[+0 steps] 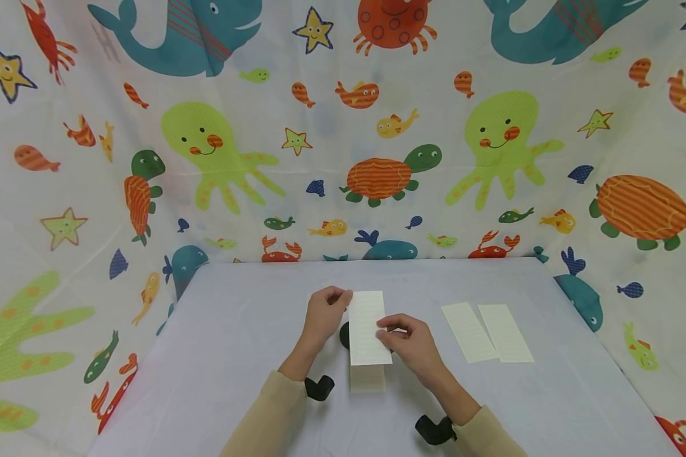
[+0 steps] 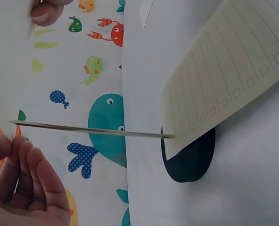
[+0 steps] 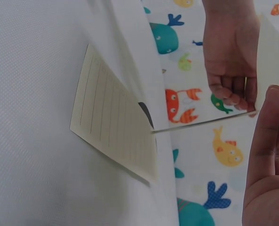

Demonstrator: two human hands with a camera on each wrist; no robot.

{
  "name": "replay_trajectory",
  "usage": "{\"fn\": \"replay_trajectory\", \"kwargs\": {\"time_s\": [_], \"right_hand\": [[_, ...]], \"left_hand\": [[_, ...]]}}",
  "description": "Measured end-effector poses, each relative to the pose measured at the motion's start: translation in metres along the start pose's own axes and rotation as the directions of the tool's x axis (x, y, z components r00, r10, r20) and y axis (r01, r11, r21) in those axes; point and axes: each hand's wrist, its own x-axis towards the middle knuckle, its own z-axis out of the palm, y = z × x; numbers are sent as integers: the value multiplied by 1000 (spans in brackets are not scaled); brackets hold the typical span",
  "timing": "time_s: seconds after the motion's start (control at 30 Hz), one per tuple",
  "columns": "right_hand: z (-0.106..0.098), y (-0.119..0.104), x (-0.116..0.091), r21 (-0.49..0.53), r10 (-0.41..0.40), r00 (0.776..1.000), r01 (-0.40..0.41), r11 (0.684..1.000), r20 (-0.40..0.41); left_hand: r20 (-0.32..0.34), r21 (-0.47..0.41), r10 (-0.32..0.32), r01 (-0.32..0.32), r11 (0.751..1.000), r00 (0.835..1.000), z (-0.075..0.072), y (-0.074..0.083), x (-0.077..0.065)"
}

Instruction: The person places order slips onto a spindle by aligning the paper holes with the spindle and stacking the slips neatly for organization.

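Between finger and thumb, my left hand (image 1: 326, 317) pinches the left edge of a cream sheet of lined paper (image 1: 368, 327). My right hand (image 1: 411, 343) pinches the same sheet at its right edge. Under it a thin metal paper spike (image 2: 92, 130) rises from a round black base (image 2: 191, 162). The spike's pointed tip is right at the underside of the held sheet in the wrist views. A second lined sheet (image 3: 113, 113), with small boxes down one side, is pierced on the spike and sits low against the base.
Two more lined sheets, a left one (image 1: 470, 333) and a right one (image 1: 506, 333), lie side by side on the white table (image 1: 234, 355) to the right. Behind the table hangs a cloth (image 1: 320, 171) printed with sea animals.
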Motion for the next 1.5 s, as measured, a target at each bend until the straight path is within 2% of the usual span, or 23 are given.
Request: {"fn": "replay_trajectory", "kwargs": {"time_s": [0.4,0.7,1.03,1.3,1.5], "right_hand": [[2,2,1,-10,15,1000,-15,1000,9],[2,4,1,-34,23,1000,-23,999,-8],[3,9,1,-22,21,1000,-21,1000,16],[4,19,0,-52,41,997,-38,998,63],[6,24,0,-89,48,998,-44,995,46]], "left_hand": [[11,23,6,-6,1000,1000,2,-6,5],[10,29,53,-53,998,999,3,-9,4],[8,49,99,-100,994,995,5,-13,5],[36,125,54,-58,990,998,9,-36,7],[60,128,37,-44,991,998,11,-40,7]]}}
